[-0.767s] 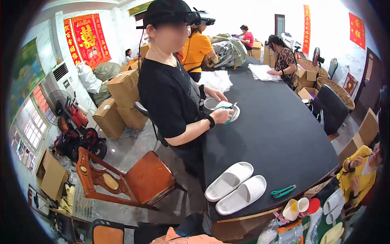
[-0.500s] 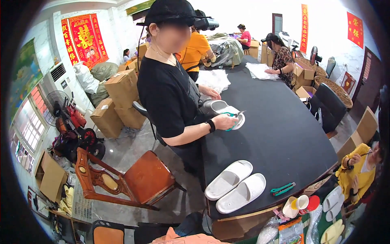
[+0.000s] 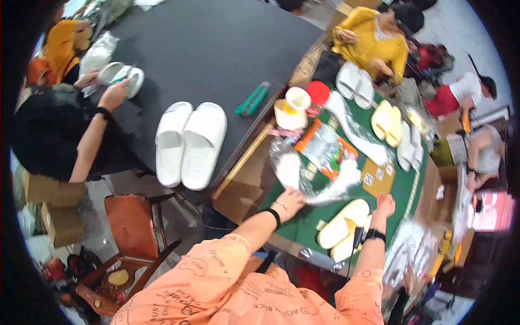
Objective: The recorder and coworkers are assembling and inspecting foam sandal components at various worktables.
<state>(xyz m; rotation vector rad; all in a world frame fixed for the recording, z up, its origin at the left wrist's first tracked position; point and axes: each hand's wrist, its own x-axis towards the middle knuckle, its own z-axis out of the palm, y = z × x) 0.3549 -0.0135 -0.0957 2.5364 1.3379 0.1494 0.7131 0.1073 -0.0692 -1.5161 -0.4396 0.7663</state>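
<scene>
My left hand (image 3: 291,203) reaches over the near edge of the green table, fingers drawn together on the edge of a clear plastic bag (image 3: 325,194). White shapes lie in and beside that plastic. My right hand (image 3: 385,205) is curled closed above the table, next to a tan card (image 3: 378,177); whether anything is inside its fingers is hidden. Between my forearms sits a pair of pale yellow slides (image 3: 343,222), partly covered by my right wrist. An orange-edged printed packet (image 3: 325,143) lies beyond my left hand.
White slides (image 3: 204,143) and a green cutter (image 3: 252,99) rest on the dark table at left. Cups (image 3: 298,99), a red lid (image 3: 318,93) and more slides (image 3: 387,123) line the green table's far side. Co-workers sit at left and ahead; a wooden chair (image 3: 131,222) stands at left.
My view has swung down and to the right, bringing the green table to the middle. Both my hands and forearms now show over it; neither hand was visible before.
</scene>
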